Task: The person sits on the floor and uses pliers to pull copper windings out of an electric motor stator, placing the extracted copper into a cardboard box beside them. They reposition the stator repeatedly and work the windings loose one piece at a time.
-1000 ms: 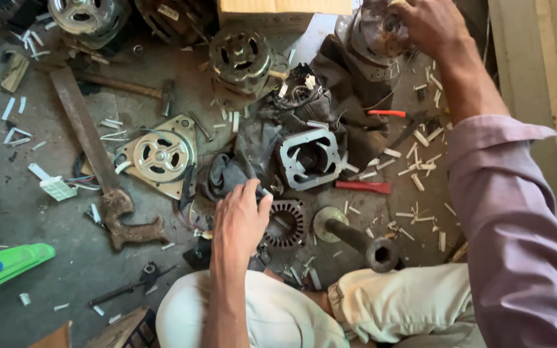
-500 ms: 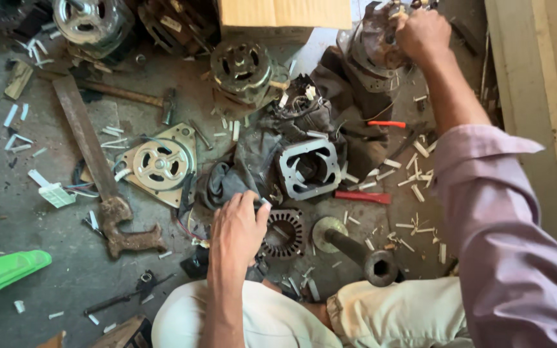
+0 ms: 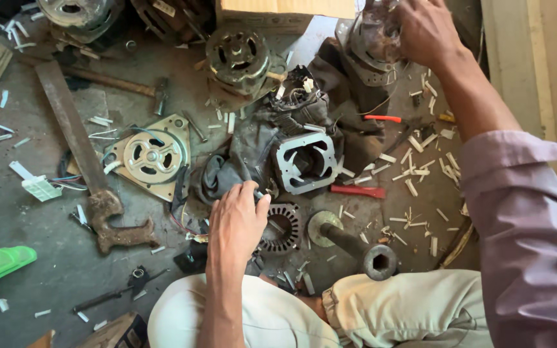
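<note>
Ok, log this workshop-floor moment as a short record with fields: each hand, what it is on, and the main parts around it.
left hand: fingers curled on a small dark tool, over the grey rag
right hand: gripping the top of a motor
square stator frame: between the hands, on the floor
round laminated core: just right of the left hand
pipe wrench: rusty, lying left
end plate: beside the wrench

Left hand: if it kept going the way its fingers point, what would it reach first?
The left hand points up and away from the person, toward the dark cloth lying just beyond its fingertips. That looks first in line; the square stator frame sits slightly right of that path. Depth is hard to judge.
</note>
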